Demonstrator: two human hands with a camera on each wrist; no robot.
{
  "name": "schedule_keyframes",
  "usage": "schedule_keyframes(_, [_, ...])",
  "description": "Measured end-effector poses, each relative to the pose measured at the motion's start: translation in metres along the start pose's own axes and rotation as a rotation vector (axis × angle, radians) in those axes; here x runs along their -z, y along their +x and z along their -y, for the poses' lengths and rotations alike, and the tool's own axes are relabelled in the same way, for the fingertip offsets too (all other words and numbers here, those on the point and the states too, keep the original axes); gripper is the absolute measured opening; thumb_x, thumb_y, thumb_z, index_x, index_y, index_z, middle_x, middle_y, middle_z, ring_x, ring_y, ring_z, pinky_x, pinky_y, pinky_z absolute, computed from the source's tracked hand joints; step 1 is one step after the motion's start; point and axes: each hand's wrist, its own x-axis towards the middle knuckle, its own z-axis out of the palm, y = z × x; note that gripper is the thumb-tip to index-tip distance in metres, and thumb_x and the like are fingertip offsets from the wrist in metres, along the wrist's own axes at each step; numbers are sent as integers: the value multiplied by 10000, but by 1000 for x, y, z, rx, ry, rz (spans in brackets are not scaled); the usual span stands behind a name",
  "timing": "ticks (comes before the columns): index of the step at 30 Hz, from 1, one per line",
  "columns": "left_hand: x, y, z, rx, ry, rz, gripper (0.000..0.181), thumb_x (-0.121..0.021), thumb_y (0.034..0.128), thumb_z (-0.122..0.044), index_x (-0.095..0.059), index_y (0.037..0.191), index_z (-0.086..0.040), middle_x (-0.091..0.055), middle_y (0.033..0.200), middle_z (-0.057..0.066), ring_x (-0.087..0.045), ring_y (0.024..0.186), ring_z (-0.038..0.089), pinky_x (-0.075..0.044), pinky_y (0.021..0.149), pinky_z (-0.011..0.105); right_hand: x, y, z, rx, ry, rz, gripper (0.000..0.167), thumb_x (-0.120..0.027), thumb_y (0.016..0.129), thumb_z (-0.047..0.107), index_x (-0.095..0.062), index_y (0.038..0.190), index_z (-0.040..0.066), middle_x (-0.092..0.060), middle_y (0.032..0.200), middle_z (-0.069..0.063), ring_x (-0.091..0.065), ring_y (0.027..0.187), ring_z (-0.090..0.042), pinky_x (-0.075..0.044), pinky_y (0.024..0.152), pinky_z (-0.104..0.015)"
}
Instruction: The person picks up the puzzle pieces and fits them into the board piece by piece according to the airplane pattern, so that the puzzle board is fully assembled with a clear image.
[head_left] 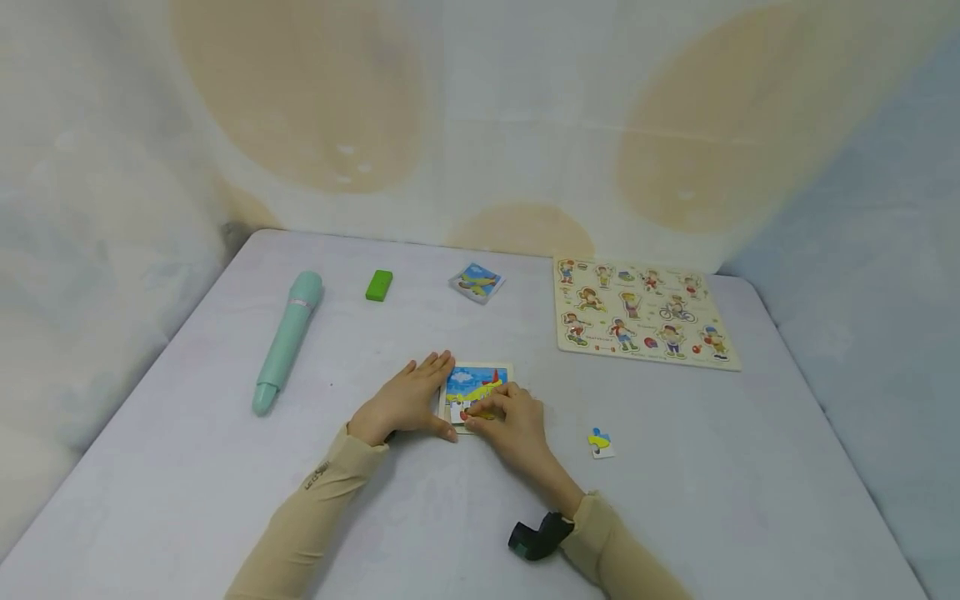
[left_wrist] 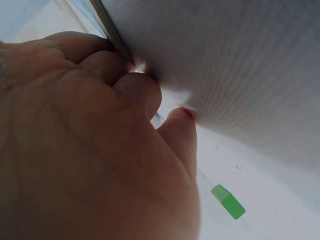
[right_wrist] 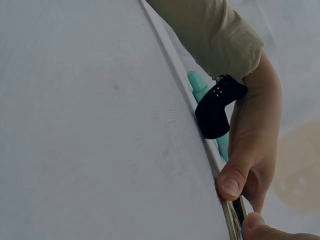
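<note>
A small framed jigsaw puzzle with a yellow plane on a blue sky lies in front of me. My left hand rests along its left side, fingers straight and the thumb at the near corner. With fingertips and thumb, my right hand pinches a white-based puzzle piece at the puzzle's lower left. In the right wrist view the piece's edge looks tilted up from the frame. A loose blue and yellow puzzle piece lies right of my right hand.
At the left lies a mint-green microphone-shaped object. Behind the puzzle are a green block and a plane picture. A wooden board with sports figures lies at the back right. Fabric walls surround the table.
</note>
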Motion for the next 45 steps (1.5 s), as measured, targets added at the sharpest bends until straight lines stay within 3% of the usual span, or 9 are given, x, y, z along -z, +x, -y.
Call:
schedule_keyframes(10, [-2, -4, 2, 1, -6, -6, 1191, -827, 670, -538, -199, 1535, -11, -164, 1620, 139, -124, 1513, 315, -130, 1221, 537, -11, 0, 6, 17, -111, -35, 164, -812, 752, 332, -781, 866, 218, -616, 974, 9, -522, 912, -183, -286, 772, -344])
schedule_keyframes(23, [-2, -4, 2, -11, -4, -14, 1188, -826, 670, -537, -206, 1531, -3, -171, 1616, 151, -131, 1510, 324, -141, 1217, 543, -10, -3, 9, 30, -137, -73, 166, -829, 727, 375, -742, 802, 255, -616, 919, 36, -500, 841, -165, -269, 741, -321])
schedule_keyframes(32, [-1, -3, 0, -17, -9, -17, 1178, -820, 676, -540, -211, 1530, -2, -177, 1616, 146, -132, 1511, 317, -138, 1218, 542, -8, -2, 13, -5, -135, -66, 302, -774, 790, 401, -749, 1050, 249, -620, 946, 11, -482, 835, -163, -244, 722, -308])
schedule_keyframes(45, [-1, 0, 0, -15, 17, -8, 1190, -813, 675, -556, -197, 1535, -9, -164, 1619, 139, -127, 1513, 311, -142, 1221, 531, -8, -2, 15, 46, -209, -48, 261, -755, 808, 381, -759, 1058, 302, -592, 994, -30, -488, 877, -205, -280, 744, -368])
